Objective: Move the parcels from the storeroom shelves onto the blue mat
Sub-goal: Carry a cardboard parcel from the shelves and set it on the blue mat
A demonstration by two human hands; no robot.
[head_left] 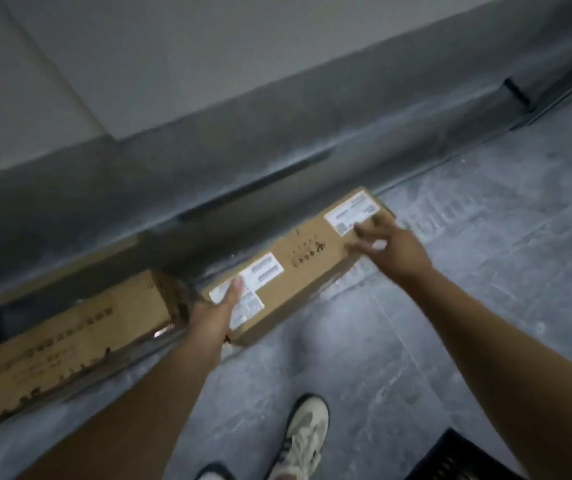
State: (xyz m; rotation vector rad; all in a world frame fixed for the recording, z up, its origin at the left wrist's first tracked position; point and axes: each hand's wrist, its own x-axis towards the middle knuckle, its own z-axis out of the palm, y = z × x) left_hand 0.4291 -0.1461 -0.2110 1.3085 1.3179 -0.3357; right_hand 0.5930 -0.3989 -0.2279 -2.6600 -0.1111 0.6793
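A long brown cardboard parcel (298, 268) with white labels lies low along the foot of the grey wall. Whether it touches the floor I cannot tell. My left hand (215, 310) grips its near left end, thumb on top over a label. My right hand (392, 244) is at the far right end, its spread fingers resting on the top face beside another label. A second, longer cardboard parcel (69, 344) with printed text lies along the wall to the left. No blue mat is in view.
The dark grey wall base (243, 150) runs diagonally behind the parcels. A dark object (7, 317) sits behind the left parcel. My shoe (307, 434) stands on the mottled grey floor (468, 271). The corner of a black slatted crate (450, 459) shows at bottom right.
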